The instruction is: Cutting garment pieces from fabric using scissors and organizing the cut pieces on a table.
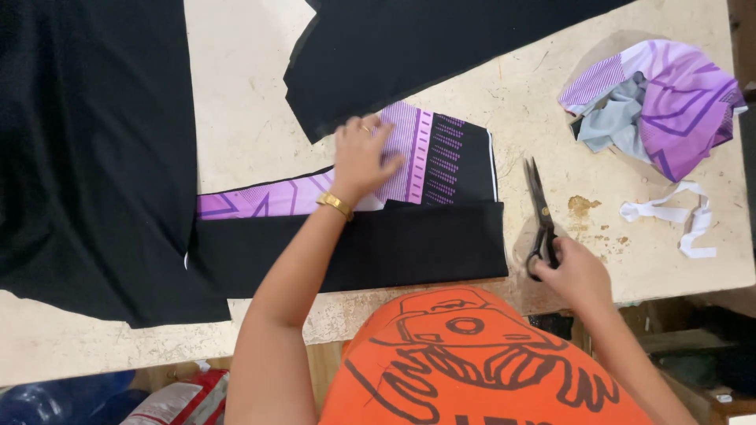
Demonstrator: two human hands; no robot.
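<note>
Left hand (364, 154), gold bracelet (335, 205) at the wrist, pressed flat with fingers spread on a purple-and-white striped fabric panel with black printed sections (429, 161), just above centre of the frame. Gripping nothing; palm down on the cloth. Beneath that panel, a folded black fabric piece (409, 248) stretched across the middle of the frame, its lower edge near the table's front edge.

Right hand (573, 271) at lower right of centre, fingers closed around the handles of black-handled metal scissors (542, 212). Blades together, pointing toward the top of the frame, lying on the worn cream table top (244, 118) just right of the folded black piece.

Large black cloth (94, 149) covering the left of the frame; another black sheet (417, 43) at top centre. Bundle of purple, white and grey fabric scraps (657, 98) at upper right, with a white strip (677, 216) below it. Orange printed shirt (472, 362) at bottom centre.
</note>
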